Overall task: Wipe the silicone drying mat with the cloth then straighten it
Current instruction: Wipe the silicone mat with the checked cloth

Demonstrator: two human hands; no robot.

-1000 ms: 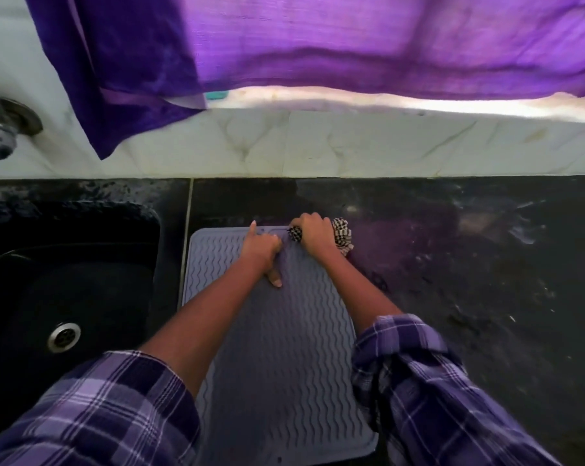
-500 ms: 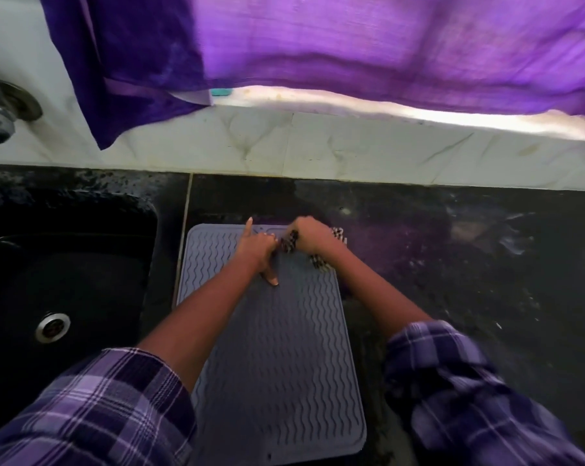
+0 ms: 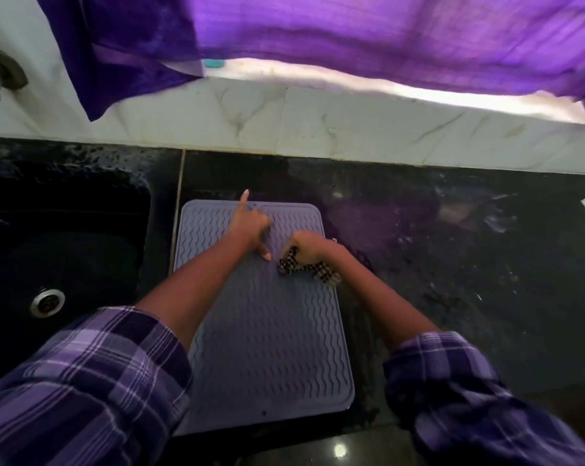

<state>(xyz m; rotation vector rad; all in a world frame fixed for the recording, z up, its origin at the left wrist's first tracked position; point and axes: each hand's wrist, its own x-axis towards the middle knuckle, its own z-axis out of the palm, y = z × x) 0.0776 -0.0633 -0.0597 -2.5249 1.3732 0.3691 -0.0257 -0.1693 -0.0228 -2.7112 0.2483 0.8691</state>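
The right hand (image 3: 306, 245) had drawn the checked cloth (image 3: 306, 269) back from the far right corner of the silicone drying mat (image 3: 267, 331), where it was bunched a second earlier, to a spot nearer the person and close to the mat's right edge. It was curled in a fist around the cloth, gripping it in a wad with loose ends trailing onto the ribbed surface. The left hand (image 3: 250, 227) had kept its place on the far half of the mat, pressed down as an anchor, its index finger stretched toward the far edge, its thumb pointing near and the other fingers folded under.

The mat itself lay flat on the dark tabletop (image 3: 452, 264), just right of the black sink (image 3: 66, 247), with its far edge short of the marble backsplash (image 3: 318, 129). It sat slightly askew, its near end angled a little to the right.

That pull toward the near side read as one wiping stroke along the right side of the mat. I judged the wiping to be under way, with most of the near half not yet covered. Straightening looked to be still ahead, since the mat's edges did not run parallel to the seam beside the sink.
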